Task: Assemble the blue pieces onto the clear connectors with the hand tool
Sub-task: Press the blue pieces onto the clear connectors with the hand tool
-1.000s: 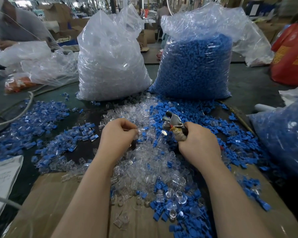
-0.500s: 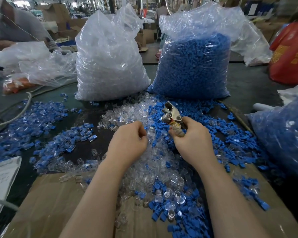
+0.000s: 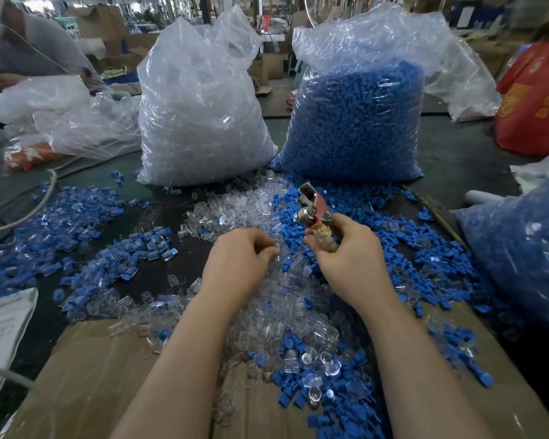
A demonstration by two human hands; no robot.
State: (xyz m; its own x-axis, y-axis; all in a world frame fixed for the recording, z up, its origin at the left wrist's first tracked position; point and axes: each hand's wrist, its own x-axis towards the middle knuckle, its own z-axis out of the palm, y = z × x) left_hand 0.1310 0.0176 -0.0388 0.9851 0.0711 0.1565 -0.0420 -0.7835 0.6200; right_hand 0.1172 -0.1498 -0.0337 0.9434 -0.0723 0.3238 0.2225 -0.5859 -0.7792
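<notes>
My left hand [image 3: 238,258] curls its fingers into the clear connectors [image 3: 282,312] heaped mid-table; whether they hold one, I cannot tell. Just right, my right hand [image 3: 352,258] grips the tool [image 3: 314,213] upright. Blue pieces [image 3: 425,248] lie scattered around it, below two bags [image 3: 355,122].

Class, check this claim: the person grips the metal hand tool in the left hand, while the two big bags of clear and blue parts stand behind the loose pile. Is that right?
Not quite. The head view shows the hand tool gripped in the right hand; the left hand reaches into the loose pile. The bags of clear parts and blue parts do stand behind it.
</notes>
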